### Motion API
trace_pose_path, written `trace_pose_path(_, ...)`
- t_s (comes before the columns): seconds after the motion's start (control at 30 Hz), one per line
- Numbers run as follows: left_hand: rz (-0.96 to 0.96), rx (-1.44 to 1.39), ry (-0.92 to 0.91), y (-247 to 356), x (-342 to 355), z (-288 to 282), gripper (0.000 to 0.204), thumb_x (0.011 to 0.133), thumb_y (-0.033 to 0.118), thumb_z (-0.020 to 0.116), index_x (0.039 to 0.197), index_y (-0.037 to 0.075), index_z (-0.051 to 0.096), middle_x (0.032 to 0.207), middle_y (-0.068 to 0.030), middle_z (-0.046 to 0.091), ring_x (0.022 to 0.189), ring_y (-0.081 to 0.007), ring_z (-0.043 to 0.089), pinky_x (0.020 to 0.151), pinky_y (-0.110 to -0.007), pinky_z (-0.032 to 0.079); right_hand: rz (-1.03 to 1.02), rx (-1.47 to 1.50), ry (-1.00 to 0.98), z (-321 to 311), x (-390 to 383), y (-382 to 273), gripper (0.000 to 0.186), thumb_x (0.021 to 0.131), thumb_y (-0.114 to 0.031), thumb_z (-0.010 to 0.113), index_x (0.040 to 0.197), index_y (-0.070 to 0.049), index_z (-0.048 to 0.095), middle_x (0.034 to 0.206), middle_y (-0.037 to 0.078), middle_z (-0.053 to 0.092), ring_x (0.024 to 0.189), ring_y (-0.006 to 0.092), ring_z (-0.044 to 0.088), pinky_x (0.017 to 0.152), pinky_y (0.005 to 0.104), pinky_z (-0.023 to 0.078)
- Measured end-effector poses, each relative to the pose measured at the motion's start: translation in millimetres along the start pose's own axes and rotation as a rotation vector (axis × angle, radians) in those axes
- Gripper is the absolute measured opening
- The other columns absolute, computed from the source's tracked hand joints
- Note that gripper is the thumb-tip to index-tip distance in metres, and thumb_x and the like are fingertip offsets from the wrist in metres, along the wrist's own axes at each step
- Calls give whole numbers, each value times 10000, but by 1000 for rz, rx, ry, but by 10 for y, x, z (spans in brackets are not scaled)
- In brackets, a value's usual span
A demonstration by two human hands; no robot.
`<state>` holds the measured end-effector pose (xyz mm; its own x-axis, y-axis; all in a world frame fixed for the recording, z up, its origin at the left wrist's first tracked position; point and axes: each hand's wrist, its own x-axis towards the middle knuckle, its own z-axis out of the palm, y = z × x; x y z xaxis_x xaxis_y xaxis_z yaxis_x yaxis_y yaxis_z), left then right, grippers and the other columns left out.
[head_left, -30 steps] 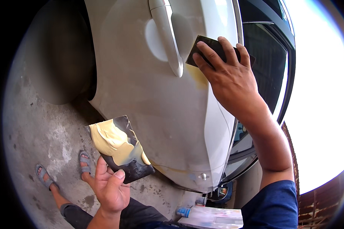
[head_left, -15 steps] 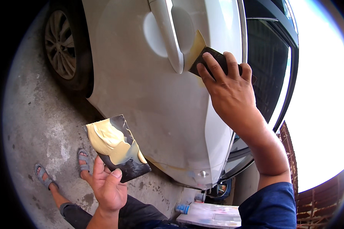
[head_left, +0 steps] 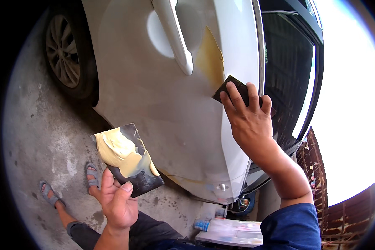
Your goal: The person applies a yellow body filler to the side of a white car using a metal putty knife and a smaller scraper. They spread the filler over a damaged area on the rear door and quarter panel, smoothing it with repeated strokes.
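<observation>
In my left hand point(head_left: 120, 204) is a dark flat plate point(head_left: 148, 183), its near edge pinched between thumb and fingers. Pale yellow filler paste point(head_left: 116, 148) lies thick over its upper part. My right hand point(head_left: 252, 114) grips a black flat spreader point(head_left: 241, 88), fingers spread across its face. The spreader's edge meets the white car door point(head_left: 175, 121), or hovers just off it; I cannot tell which. Above it a smooth yellow filler patch point(head_left: 212, 58) covers the panel beside the door handle point(head_left: 177, 37), tapering to a point at the top.
A car wheel point(head_left: 62, 50) stands at the upper left over the concrete floor point(head_left: 42, 137). Dark window glass point(head_left: 287, 71) borders the door on the right. Near my body are a stained white board point(head_left: 233, 233) and a blue container point(head_left: 202, 225). My sandalled feet point(head_left: 50, 193) are at lower left.
My right hand has drawn the spreader downward, away from beside the handle. More of the yellow patch now shows on the door. The left hand and its plate have hardly moved.
</observation>
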<state>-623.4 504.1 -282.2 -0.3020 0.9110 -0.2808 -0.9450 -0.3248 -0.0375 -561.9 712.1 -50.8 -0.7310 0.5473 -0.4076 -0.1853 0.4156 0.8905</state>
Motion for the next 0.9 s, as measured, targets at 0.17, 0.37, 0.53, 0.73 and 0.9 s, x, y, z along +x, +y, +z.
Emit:
trace_pose_path(0.17, -49, -90, -7, 27, 7, 181, 643, 835, -16, 428, 1452, -6, 248, 1386, -172, 443, 1273, -269, 466, 1073, -417, 387, 19, 475, 24, -353, -256, -89, 441, 791, -92, 590, 1232, -100, 582, 1327, 103, 444, 1200, 354, 375, 907, 449, 315)
trace_pose_path(0.37, -85, -271, -10, 61, -24, 508, 675, 821, -17, 414, 1466, 12, 218, 1411, -168, 413, 1297, -280, 440, 1090, -447, 370, -401, 1737, 95, -442, -455, -414, 481, 825, -172, 694, 1284, -79, 584, 1319, 192, 467, 1175, 365, 478, 982, 443, 422)
trace_pose_path(0.53, 47, -200, -63, 216, -45, 412, 680, 808, -37, 411, 1461, -8, 223, 1415, -172, 397, 1322, -285, 401, 1110, -457, 336, -160, 766, 40, -355, -253, -110, 453, 763, -92, 641, 1214, -120, 603, 1370, 73, 448, 1199, 357, 406, 918, 458, 379)
trace_pose_path(0.73, 69, -100, -15, 226, -14, 265, 671, 807, -26, 422, 1451, -26, 233, 1410, -175, 403, 1308, -282, 419, 1100, -438, 354, -52, 33, 174, -489, 582, 568, 540, 849, -24, 533, 1360, -196, 510, 1451, 0, 380, 1330, 308, 312, 1082, 491, 258)
trace_pose_path(0.9, 51, -128, 26, 190, -49, 182, 648, 824, -22, 417, 1448, -16, 246, 1401, -172, 426, 1294, -282, 446, 1088, -440, 374, -130, -81, 176, -632, 1078, 599, 551, 878, 5, 539, 1369, -245, 507, 1472, -42, 376, 1388, 257, 278, 1169, 456, 194)
